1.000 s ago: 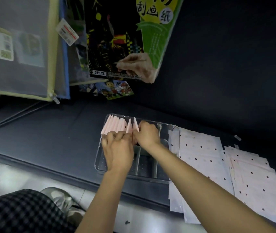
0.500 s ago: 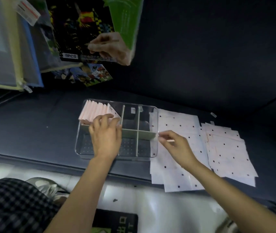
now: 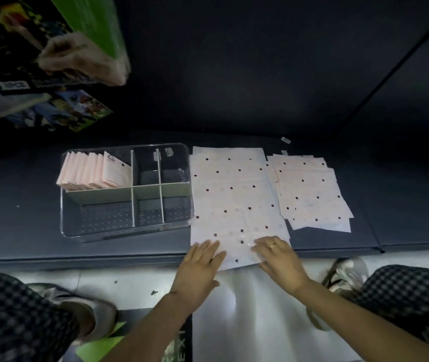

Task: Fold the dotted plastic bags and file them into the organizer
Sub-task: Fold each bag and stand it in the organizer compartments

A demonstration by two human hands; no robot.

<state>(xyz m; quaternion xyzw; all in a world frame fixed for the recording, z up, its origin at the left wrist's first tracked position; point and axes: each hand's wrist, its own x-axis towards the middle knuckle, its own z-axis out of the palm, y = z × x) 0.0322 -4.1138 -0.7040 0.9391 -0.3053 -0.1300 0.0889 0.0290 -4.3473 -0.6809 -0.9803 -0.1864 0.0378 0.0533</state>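
A flat pink dotted plastic bag (image 3: 234,194) lies on the dark mat, its near edge hanging over the mat's front. My left hand (image 3: 200,267) rests flat on its near left corner, fingers straight. My right hand (image 3: 278,259), with a ring, lies flat on its near right corner. To the left stands the clear organizer (image 3: 74,226) with white dividers. Several folded pink bags (image 3: 95,171) stand upright in its back left compartment. A second stack of dotted bags (image 3: 310,192) lies to the right.
Another person's hand (image 3: 77,58) holds a green and black packet at the upper left, above colourful booklets (image 3: 64,113). My knees in checked trousers (image 3: 12,322) and a shoe (image 3: 87,312) are below the mat's front edge (image 3: 77,259).
Both hands left the organizer and moved right to the near edge of the flat bag. The camera swung right as well.
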